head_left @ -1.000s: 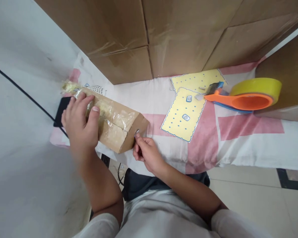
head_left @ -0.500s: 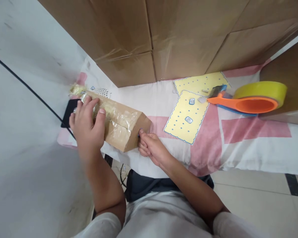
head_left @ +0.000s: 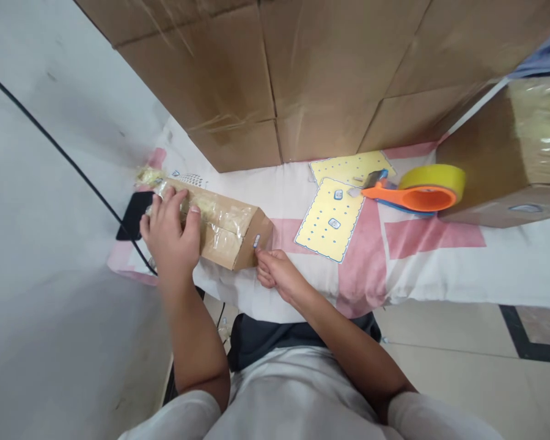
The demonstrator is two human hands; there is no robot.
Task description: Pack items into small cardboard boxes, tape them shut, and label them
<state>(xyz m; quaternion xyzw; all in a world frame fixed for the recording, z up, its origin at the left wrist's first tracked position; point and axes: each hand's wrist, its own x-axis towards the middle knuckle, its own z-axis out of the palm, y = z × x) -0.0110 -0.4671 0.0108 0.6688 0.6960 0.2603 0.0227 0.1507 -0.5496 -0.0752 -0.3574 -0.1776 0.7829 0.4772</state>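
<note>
A small cardboard box (head_left: 224, 238) with clear tape over its top lies on the cloth-covered table. My left hand (head_left: 174, 229) rests on the box's left part, its fingers spread and lying over the taped face. At the right end of the box, my right hand (head_left: 277, 272) is closed, with thumb and forefinger together just below a small label (head_left: 256, 241) stuck on that end. Whether anything is between those fingers is hidden.
Right of the box lie yellow patterned sheets (head_left: 330, 220) and an orange tape dispenser (head_left: 410, 194) with yellow tape. A tall cardboard box (head_left: 321, 79) stands behind, another box (head_left: 481, 153) at right. A black phone-like object (head_left: 135, 214) and a cable (head_left: 64, 153) are at left.
My right thumb has shifted down off the label, which now shows on the box end. My left hand stays on the box. The view has swung a little to the right.
</note>
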